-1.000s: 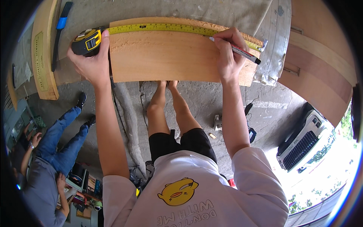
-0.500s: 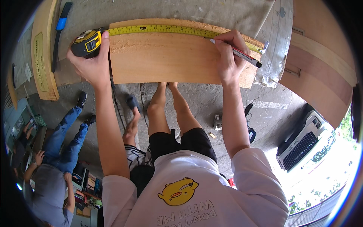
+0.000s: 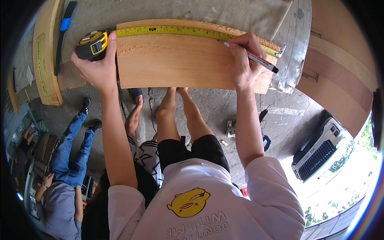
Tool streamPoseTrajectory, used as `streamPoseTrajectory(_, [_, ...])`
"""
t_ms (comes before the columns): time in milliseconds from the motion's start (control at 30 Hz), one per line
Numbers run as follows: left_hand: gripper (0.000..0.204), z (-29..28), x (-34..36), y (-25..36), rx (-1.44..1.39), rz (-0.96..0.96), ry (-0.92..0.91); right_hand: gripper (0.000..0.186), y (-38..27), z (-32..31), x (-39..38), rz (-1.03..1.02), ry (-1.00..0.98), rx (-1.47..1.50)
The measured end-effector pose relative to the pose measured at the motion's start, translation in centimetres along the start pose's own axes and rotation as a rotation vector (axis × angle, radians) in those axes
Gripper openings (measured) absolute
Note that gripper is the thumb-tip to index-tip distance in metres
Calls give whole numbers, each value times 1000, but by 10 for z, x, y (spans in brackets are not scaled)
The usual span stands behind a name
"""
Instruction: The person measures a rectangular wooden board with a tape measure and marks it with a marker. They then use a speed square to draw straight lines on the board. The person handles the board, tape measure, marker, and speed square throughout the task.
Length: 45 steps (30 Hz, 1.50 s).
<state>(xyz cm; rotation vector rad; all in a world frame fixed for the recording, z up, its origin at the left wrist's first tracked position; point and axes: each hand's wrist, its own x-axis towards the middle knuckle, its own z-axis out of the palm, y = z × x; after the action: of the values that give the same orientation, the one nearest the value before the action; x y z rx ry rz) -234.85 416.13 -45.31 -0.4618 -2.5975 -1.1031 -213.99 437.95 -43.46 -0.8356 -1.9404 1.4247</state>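
Note:
My left hand (image 3: 98,68) grips a yellow and black tape measure (image 3: 92,44) at the left end of a light wooden board (image 3: 172,64). Its yellow blade (image 3: 172,31) stretches along the board's upper part, with the metal end at the right end. My right hand (image 3: 244,66) holds a white, red and black marker (image 3: 260,60) on the board just below the blade, pointed end toward the upper left, near a short dark mark. The board lies across a grey, worn work surface (image 3: 208,10).
A second board (image 3: 46,68) and a blue-black tool (image 3: 65,22) lie at left. Plywood sheets (image 3: 336,68) stand right, near a white vehicle (image 3: 320,148). A person in jeans (image 3: 70,156) is lower left; another's bare leg (image 3: 134,114) and patterned shorts are close behind my left arm.
The person in patterned shorts has come in behind my left arm and moved closer to the bench. The person in jeans has shifted. My hands have barely moved.

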Motion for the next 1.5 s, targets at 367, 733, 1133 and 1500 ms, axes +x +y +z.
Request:
streamPoseTrajectory(367, [79, 1, 1, 1, -20, 5, 14, 8, 3, 0, 0, -16, 11, -4])
streamPoseTrajectory(733, [78, 1, 0, 0, -8, 12, 20, 9, 2, -1, -2, 5, 16, 26])
streamPoseTrajectory(1133, [69, -6, 0, -8, -75, 0, 9, 9, -5, -24, -35, -29, 103, 177])
streamPoseTrajectory(1500, [64, -55, -58, -15, -8, -12, -4, 8, -22, -29, -100, -19, 44, 57])
